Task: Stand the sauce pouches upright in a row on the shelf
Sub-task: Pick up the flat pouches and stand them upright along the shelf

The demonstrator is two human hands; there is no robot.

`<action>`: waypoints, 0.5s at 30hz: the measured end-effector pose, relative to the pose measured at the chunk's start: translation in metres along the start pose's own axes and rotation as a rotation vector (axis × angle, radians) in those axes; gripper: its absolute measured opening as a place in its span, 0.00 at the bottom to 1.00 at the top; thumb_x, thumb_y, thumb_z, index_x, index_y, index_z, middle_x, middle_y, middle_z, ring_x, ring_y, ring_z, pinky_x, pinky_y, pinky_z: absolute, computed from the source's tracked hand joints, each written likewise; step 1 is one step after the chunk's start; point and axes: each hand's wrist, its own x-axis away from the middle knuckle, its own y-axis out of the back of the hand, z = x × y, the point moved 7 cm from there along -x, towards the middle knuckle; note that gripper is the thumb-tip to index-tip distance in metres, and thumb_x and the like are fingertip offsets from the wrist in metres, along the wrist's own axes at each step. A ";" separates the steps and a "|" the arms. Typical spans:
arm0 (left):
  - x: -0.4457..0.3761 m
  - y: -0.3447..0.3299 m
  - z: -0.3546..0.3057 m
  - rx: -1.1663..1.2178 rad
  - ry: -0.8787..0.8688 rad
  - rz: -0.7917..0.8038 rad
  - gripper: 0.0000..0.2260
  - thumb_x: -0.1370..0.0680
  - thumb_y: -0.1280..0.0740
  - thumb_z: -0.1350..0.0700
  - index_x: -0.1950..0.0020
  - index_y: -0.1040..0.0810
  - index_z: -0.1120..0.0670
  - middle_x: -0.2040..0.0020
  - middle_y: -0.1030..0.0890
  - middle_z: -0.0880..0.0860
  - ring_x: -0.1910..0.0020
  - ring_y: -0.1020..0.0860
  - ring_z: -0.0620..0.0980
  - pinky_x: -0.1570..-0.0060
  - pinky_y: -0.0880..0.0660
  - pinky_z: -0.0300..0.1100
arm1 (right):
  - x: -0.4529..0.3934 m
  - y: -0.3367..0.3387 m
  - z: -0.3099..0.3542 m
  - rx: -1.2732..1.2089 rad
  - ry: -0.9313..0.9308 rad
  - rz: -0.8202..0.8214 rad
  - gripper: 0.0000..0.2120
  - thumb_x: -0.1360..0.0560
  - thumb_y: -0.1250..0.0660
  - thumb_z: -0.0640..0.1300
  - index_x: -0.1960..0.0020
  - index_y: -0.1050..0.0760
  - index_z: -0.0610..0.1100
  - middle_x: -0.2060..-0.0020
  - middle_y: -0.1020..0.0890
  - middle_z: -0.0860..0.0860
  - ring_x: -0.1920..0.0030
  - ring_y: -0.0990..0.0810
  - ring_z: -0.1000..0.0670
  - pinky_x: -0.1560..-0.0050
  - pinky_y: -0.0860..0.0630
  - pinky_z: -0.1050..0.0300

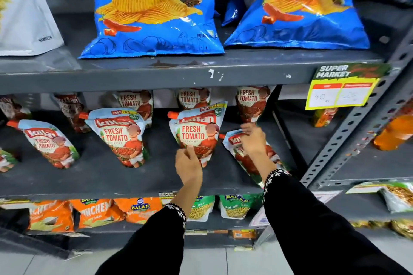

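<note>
Several tomato ketchup pouches with orange caps stand on the middle grey shelf [111,176]. My left hand [187,163] pinches the lower edge of an upright pouch [196,131] in the front row. My right hand [253,140] grips the top of another pouch [252,156], which leans back toward the right at the shelf's end. To the left stand two more front-row pouches, one upright [120,138] and one tilted left [48,143]. More pouches [252,102] stand behind in a back row.
Two blue crisp bags [152,13] sit on the shelf above, with a yellow price tag [342,94] on its edge. A perforated metal upright [357,129] bounds the shelf on the right. Orange and green snack packs [93,212] fill the shelf below.
</note>
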 end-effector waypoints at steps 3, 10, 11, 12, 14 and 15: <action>0.026 -0.030 -0.003 -0.025 -0.013 0.108 0.17 0.19 0.45 0.52 0.49 0.24 0.64 0.49 0.20 0.65 0.49 0.23 0.61 0.55 0.31 0.46 | -0.014 0.033 -0.029 0.501 -0.123 -0.003 0.18 0.27 0.36 0.42 0.38 0.25 0.38 0.38 0.23 0.39 0.37 0.25 0.39 0.37 0.26 0.48; 0.063 -0.124 0.013 -0.028 0.358 0.563 0.19 0.22 0.37 0.54 0.37 0.27 0.66 0.37 0.24 0.67 0.39 0.24 0.63 0.38 0.26 0.55 | -0.016 0.054 -0.065 0.424 -0.363 0.132 0.13 0.24 0.37 0.42 0.47 0.22 0.33 0.52 0.16 0.41 0.47 0.17 0.46 0.60 0.24 0.58; 0.063 -0.127 0.013 -0.002 0.393 0.535 0.18 0.23 0.35 0.56 0.37 0.26 0.66 0.38 0.23 0.67 0.39 0.23 0.63 0.39 0.26 0.55 | -0.015 0.053 -0.069 0.351 -0.411 0.154 0.10 0.24 0.38 0.40 0.54 0.22 0.34 0.64 0.15 0.44 0.60 0.14 0.51 0.73 0.28 0.58; 0.063 -0.128 0.014 0.024 0.422 0.502 0.17 0.24 0.35 0.59 0.38 0.26 0.67 0.39 0.23 0.67 0.41 0.23 0.63 0.40 0.24 0.54 | -0.017 0.054 -0.074 0.283 -0.451 0.147 0.11 0.23 0.40 0.37 0.60 0.23 0.35 0.75 0.17 0.46 0.76 0.17 0.54 0.82 0.32 0.60; 0.065 -0.131 0.011 0.059 0.434 0.465 0.15 0.24 0.38 0.64 0.40 0.25 0.68 0.40 0.22 0.69 0.42 0.22 0.64 0.48 0.23 0.54 | -0.017 0.062 -0.081 0.133 -0.483 0.093 0.11 0.23 0.41 0.34 0.64 0.28 0.35 0.84 0.22 0.46 0.91 0.30 0.55 0.89 0.36 0.66; 0.065 -0.132 0.007 0.058 0.400 0.454 0.14 0.25 0.40 0.66 0.42 0.25 0.69 0.42 0.22 0.70 0.45 0.21 0.65 0.56 0.23 0.53 | -0.015 0.067 -0.082 0.059 -0.482 0.054 0.09 0.23 0.42 0.33 0.62 0.29 0.35 0.83 0.22 0.45 0.93 0.32 0.55 0.91 0.37 0.68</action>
